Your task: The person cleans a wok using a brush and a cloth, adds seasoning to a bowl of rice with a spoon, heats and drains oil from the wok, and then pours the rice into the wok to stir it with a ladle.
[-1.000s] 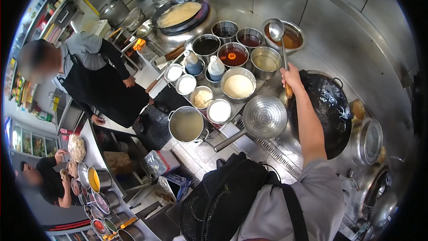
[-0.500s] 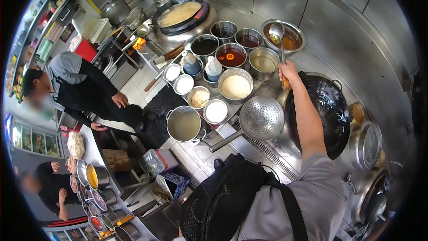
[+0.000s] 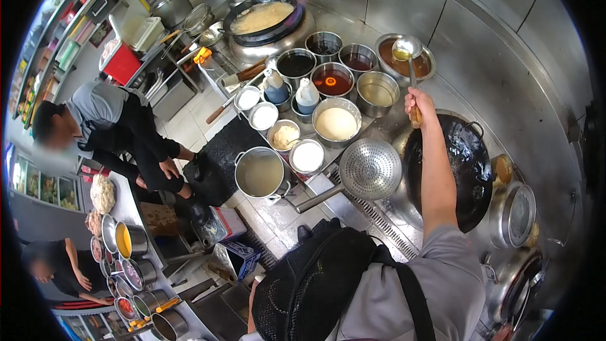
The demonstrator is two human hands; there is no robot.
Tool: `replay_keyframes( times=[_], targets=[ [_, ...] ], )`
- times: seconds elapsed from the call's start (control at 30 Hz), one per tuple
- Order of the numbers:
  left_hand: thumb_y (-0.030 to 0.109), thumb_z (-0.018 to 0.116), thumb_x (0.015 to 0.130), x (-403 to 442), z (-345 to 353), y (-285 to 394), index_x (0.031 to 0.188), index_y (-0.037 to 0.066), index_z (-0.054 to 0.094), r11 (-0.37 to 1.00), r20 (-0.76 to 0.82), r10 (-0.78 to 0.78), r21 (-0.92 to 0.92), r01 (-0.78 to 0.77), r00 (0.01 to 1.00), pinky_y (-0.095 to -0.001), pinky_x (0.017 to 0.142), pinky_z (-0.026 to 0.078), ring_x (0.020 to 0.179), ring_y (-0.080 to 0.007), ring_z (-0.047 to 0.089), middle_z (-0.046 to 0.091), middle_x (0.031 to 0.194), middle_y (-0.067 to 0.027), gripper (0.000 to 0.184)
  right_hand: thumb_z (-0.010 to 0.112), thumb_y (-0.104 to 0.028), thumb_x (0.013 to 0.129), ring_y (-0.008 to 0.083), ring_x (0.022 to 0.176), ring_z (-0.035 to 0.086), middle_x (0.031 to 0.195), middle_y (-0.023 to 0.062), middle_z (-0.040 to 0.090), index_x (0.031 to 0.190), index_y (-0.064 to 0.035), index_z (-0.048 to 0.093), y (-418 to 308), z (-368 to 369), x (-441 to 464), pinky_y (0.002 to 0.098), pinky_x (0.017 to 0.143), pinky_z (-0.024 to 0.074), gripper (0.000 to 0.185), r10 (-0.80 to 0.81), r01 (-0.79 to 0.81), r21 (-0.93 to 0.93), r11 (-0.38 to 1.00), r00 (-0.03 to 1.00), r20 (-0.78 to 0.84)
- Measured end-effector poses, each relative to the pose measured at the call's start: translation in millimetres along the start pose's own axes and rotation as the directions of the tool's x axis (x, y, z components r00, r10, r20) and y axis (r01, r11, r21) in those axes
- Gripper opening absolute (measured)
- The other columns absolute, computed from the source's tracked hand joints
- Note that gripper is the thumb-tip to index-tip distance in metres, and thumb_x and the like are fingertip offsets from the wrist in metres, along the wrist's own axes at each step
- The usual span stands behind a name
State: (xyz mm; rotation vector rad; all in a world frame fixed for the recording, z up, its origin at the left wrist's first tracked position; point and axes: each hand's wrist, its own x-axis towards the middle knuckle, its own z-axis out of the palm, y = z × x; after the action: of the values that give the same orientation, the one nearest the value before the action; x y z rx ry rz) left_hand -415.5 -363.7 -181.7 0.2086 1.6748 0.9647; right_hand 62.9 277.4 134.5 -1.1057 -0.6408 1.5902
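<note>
My right hand (image 3: 419, 102) is closed around the wooden handle of a metal ladle (image 3: 407, 48). The ladle's bowl is over a wide metal bowl (image 3: 428, 66) of brown liquid, with some yellowish liquid showing in it. Below my outstretched forearm sits a black wok (image 3: 466, 164) with a wet, shiny inside. To the left, a perforated strainer (image 3: 370, 168) with a long handle lies across the counter. Only a narrow strip of skin from my left arm shows beside the black mesh item at the bottom; the left hand is out of sight.
Metal pots of dark sauce (image 3: 296, 63), red liquid (image 3: 332, 80) and cream-coloured mixture (image 3: 336, 124) crowd the counter. A large pot (image 3: 259, 172) stands nearer. Another wok (image 3: 262, 19) holds foamy liquid. One co-worker (image 3: 107, 126) bends at left; another person (image 3: 60, 271) stands below.
The ladle's bowl has shifted right over the brown liquid, and more yellowish liquid shows in it. At left, the nearer co-worker has bent lower, and the other person's arms have dropped.
</note>
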Motion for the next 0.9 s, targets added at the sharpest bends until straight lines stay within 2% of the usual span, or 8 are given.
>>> replay_keyframes(
  times=[0.07, 0.13, 0.33, 0.67, 0.8, 0.83, 0.87, 0.9],
  targets=[
    [0.023, 0.073, 0.087, 0.1, -1.2, -0.2, 0.098, 0.008, 0.062, 1.000, 0.002, 0.000, -0.006, 0.000, 1.000, -0.0329, 0.063, 0.049, 0.071, -0.0178, 0.061, 0.064, 0.083, -0.0018, 0.021, 0.056, -0.012, 0.093, 0.0085, 0.047, 0.047, 0.063, 0.0005, 0.049, 0.093, -0.0076, 0.044, -3.3, 5.1, -5.8, 0.0259, 0.041, 0.0414, 0.013, -0.037, 0.037, -0.049, 0.998, 0.999, -0.014],
    [0.023, 0.073, 0.086, -1.4, -2.0, 0.6, 0.097, 0.008, 0.062, 1.000, -0.001, 0.001, -0.013, -0.001, 1.000, -0.0328, 0.063, 0.049, 0.071, -0.0179, 0.061, 0.064, 0.083, -0.0018, 0.021, 0.057, -0.014, 0.094, 0.0060, 0.047, 0.045, 0.068, -0.0007, 0.050, 0.090, -0.0097, 0.045, -4.6, 12.4, -10.9, 0.0233, 0.040, 0.0397, 0.013, -0.077, 0.068, -0.083, 0.994, 0.991, -0.108],
    [0.023, 0.073, 0.086, -5.0, -4.9, -4.1, 0.097, 0.008, 0.062, 0.999, -0.004, -0.011, -0.036, 0.011, 1.000, -0.0328, 0.063, 0.049, 0.071, -0.0181, 0.061, 0.064, 0.083, -0.0018, 0.021, 0.057, -0.013, 0.093, 0.0061, 0.047, 0.046, 0.069, -0.0004, 0.051, 0.098, -0.0083, 0.048, -5.9, 11.8, -12.7, 0.0241, 0.040, 0.0400, 0.012, -0.126, 0.110, -0.198, 0.974, 0.989, -0.072],
    [0.022, 0.074, 0.086, -16.1, -10.0, -27.9, 0.097, 0.008, 0.062, 0.991, -0.010, -0.040, -0.129, 0.038, 0.999, -0.0326, 0.063, 0.049, 0.071, -0.0183, 0.061, 0.064, 0.083, -0.0019, 0.021, 0.057, -0.013, 0.093, 0.0087, 0.047, 0.049, 0.065, 0.0004, 0.051, 0.098, -0.0074, 0.048, -8.5, 12.2, -10.3, 0.0263, 0.038, 0.0418, 0.012, -0.154, 0.130, -0.258, 0.957, 0.985, -0.076],
    [0.022, 0.074, 0.086, -21.2, -15.7, -46.1, 0.096, 0.008, 0.062, 0.910, 0.053, -0.045, -0.410, 0.062, 0.998, -0.0326, 0.063, 0.049, 0.071, -0.0184, 0.061, 0.064, 0.083, -0.0019, 0.021, 0.061, -0.013, 0.091, 0.0102, 0.046, 0.046, 0.065, 0.0008, 0.050, 0.096, -0.0083, 0.044, -6.1, 5.2, -0.4, 0.0278, 0.038, 0.0392, 0.018, -0.178, 0.163, -0.298, 0.940, 0.984, -0.022],
    [0.022, 0.075, 0.086, -25.1, -13.8, -51.7, 0.097, 0.007, 0.062, 0.990, -0.054, 0.014, -0.139, -0.021, 0.998, -0.0336, 0.063, 0.051, 0.071, -0.0194, 0.062, 0.065, 0.083, -0.0032, 0.023, 0.063, -0.013, 0.090, 0.0106, 0.047, 0.044, 0.067, 0.0009, 0.050, 0.096, -0.0084, 0.043, -2.4, -0.6, 2.6, 0.0277, 0.040, 0.0362, 0.021, -0.172, 0.164, -0.197, 0.966, 0.985, -0.021],
    [0.023, 0.075, 0.085, -29.6, -9.8, -48.3, 0.097, 0.006, 0.063, 0.989, -0.165, 0.083, 0.137, -0.060, 0.983, -0.0346, 0.062, 0.052, 0.071, -0.0203, 0.063, 0.066, 0.084, -0.0046, 0.024, 0.063, -0.013, 0.090, 0.0104, 0.048, 0.042, 0.068, 0.0008, 0.050, 0.097, -0.0084, 0.043, -1.5, -7.8, 5.1, 0.0278, 0.042, 0.0342, 0.021, -0.133, 0.139, -0.139, 0.980, 0.990, 0.054],
    [0.023, 0.077, 0.083, -55.4, 4.4, 3.4, 0.099, 0.004, 0.063, 0.962, -0.193, -0.265, 0.017, 0.274, 0.945, -0.0382, 0.058, 0.052, 0.070, -0.0210, 0.064, 0.067, 0.084, -0.0071, 0.028, 0.063, -0.012, 0.090, 0.0100, 0.049, 0.043, 0.067, 0.0004, 0.048, 0.106, -0.0063, 0.046, 0.6, -5.2, 5.8, 0.0287, 0.042, 0.0340, 0.023, -0.170, 0.163, -0.161, 0.973, 0.985, -0.031]
  ],
)
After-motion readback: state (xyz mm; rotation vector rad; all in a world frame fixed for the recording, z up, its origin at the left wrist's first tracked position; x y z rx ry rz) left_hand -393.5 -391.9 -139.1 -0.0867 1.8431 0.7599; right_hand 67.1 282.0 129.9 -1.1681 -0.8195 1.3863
